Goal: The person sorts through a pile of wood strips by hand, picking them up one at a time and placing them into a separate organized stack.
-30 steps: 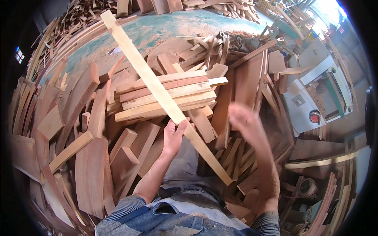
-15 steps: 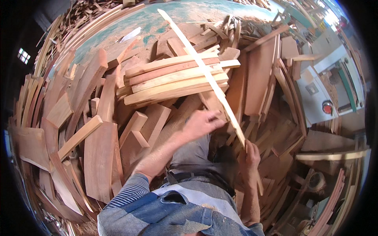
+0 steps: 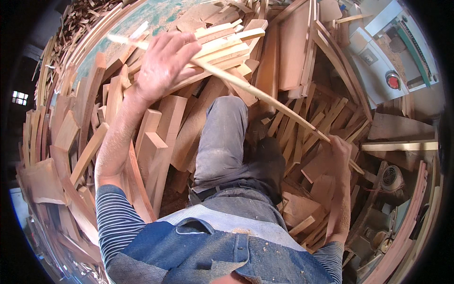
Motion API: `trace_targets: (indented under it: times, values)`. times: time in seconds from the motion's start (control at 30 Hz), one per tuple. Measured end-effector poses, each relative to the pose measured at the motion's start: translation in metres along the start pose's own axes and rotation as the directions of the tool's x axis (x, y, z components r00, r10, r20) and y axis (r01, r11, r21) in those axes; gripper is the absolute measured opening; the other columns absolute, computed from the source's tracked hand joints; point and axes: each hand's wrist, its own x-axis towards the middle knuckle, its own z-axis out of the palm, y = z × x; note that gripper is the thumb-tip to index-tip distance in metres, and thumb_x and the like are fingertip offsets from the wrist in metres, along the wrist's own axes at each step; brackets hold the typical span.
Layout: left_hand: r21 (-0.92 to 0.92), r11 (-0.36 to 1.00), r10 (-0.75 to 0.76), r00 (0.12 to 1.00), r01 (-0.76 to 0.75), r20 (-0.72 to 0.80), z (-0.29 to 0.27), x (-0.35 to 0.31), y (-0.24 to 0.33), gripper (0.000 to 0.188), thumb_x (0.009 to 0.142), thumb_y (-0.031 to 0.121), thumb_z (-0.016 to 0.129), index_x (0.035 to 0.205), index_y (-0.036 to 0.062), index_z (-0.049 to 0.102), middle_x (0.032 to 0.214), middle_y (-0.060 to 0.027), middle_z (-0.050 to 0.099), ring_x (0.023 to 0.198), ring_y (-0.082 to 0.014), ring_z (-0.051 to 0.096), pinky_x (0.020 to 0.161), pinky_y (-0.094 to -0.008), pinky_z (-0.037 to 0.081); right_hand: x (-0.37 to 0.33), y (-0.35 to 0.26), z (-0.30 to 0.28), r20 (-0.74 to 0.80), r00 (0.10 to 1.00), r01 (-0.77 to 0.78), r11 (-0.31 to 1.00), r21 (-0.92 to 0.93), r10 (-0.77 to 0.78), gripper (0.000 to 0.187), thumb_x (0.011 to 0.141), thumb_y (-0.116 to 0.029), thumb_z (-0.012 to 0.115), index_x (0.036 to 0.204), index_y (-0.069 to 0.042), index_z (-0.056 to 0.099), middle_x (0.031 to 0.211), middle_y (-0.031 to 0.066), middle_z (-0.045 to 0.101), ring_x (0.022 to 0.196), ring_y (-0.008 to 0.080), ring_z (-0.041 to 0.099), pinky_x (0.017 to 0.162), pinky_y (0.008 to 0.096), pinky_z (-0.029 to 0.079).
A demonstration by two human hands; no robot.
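Observation:
A long, thin, pale wooden strip (image 3: 265,97) runs slantwise in front of me, from the far left down to the near right. My left hand (image 3: 168,61) is closed over it towards its far end, slightly blurred, its fingers hiding part of the wood. Closer to its near end, my right hand (image 3: 340,149) wraps round the strip, and a short tail sticks out past the fist. Beyond the strip, partly covered by my left hand, lies a stack of pale and reddish cut battens (image 3: 222,59).
Curved reddish boards (image 3: 42,182) and offcuts crowd my left. Wide panels (image 3: 293,52) lean ahead, with loose sticks (image 3: 302,135) below them. At the far right stands a light-coloured machine (image 3: 373,71) with a red button; a round motor (image 3: 391,177) sits nearer.
My left hand has moved up and left and closed on the strip. My right hand has shifted outward to the right, and the strip has swung from steep to a flatter slant.

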Motion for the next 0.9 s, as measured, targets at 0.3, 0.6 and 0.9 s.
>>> trace_targets:
  times: [0.3, 0.6, 0.9]
  values:
    - [-0.116, 0.971, -0.1, 0.79, 0.211, 0.604, 0.074, -0.06, -0.038, 0.044, 0.086, 0.05, 0.076, 0.085, 0.0065, 0.069, 0.076, -0.0178, 0.067, 0.079, -0.041, 0.068, 0.067, -0.0487, 0.054, 0.016, 0.062, 0.055, 0.095, 0.994, 0.067, 0.99, -0.125, -0.055, 0.035, 0.098, -0.03, 0.071, 0.08, -0.005, 0.053, 0.067, 0.016, 0.052, 0.057, 0.0322, 0.055, 0.052, 0.0423, 0.041]
    - [0.031, 0.961, -0.211, 0.654, 0.275, 0.727, 0.081, -0.075, -0.03, 0.054, 0.084, 0.063, 0.071, 0.084, 0.0096, 0.079, 0.074, -0.019, 0.07, 0.077, -0.039, 0.071, 0.069, -0.0485, 0.056, 0.002, 0.062, 0.118, 0.221, 0.967, -0.143, 0.988, 0.056, 0.127, 0.044, 0.1, -0.038, 0.067, 0.079, -0.004, 0.048, 0.064, 0.0164, 0.048, 0.054, 0.0326, 0.047, 0.054, 0.0434, 0.039]
    - [0.09, 0.906, -0.361, 0.643, 0.414, 0.675, 0.048, -0.102, 0.014, 0.055, 0.078, 0.059, 0.076, 0.074, 0.0038, 0.075, 0.068, -0.0191, 0.068, 0.072, -0.0363, 0.072, 0.065, -0.0468, 0.057, -0.012, 0.021, 0.114, 0.193, 0.935, -0.293, 0.954, -0.056, 0.299, 0.043, 0.1, -0.037, 0.066, 0.081, -0.002, 0.051, 0.068, 0.0214, 0.053, 0.059, 0.0396, 0.053, 0.057, 0.0486, 0.041]
